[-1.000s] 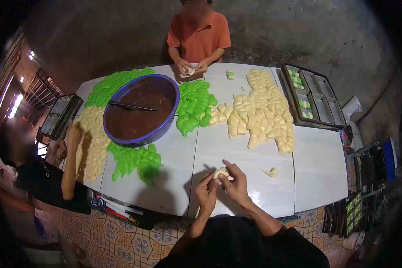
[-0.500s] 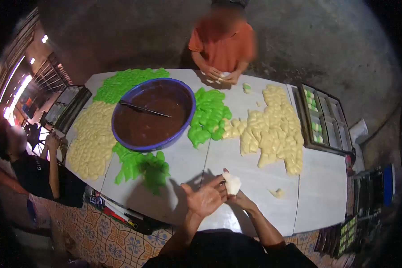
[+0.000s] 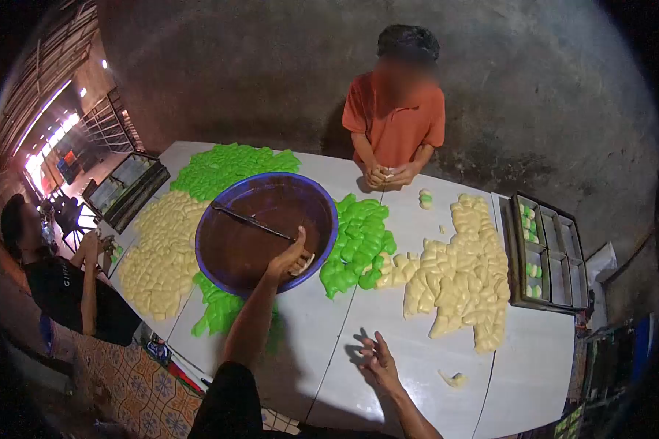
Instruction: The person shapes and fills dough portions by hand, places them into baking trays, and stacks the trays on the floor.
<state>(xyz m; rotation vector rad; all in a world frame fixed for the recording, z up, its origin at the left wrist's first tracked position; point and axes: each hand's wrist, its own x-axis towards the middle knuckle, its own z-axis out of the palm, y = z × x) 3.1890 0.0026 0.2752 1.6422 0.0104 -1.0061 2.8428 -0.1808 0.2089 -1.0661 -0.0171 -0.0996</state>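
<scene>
My left hand [image 3: 289, 257] is over the right side of a purple basin [image 3: 332, 252] of brown paste [image 3: 234, 256]. It holds a flattened piece of pale dough [image 3: 302, 265] in its curled fingers, the thumb pointing up. A dark stick-like tool [image 3: 249, 219] lies across the basin, its right end close to my left thumb; whether they touch I cannot tell. Above the white tabletop [image 3: 344, 399], my right hand [image 3: 379, 362] is empty, fingers spread. A small pale dough scrap [image 3: 455, 380] lies to its right.
Green dough lumps [image 3: 355, 241] and cream dough lumps [image 3: 461, 271] cover table areas right of the basin; more cream dough [image 3: 161, 256] lies left. A compartmented tray [image 3: 516, 271] stands at the right edge. One person in orange [image 3: 395, 124] shapes dough opposite; another in black [image 3: 66, 285] stands left.
My hands have separated. The left has moved forward to the basin with the pale dough; the right has let go of it and opened. The view has tilted up.
</scene>
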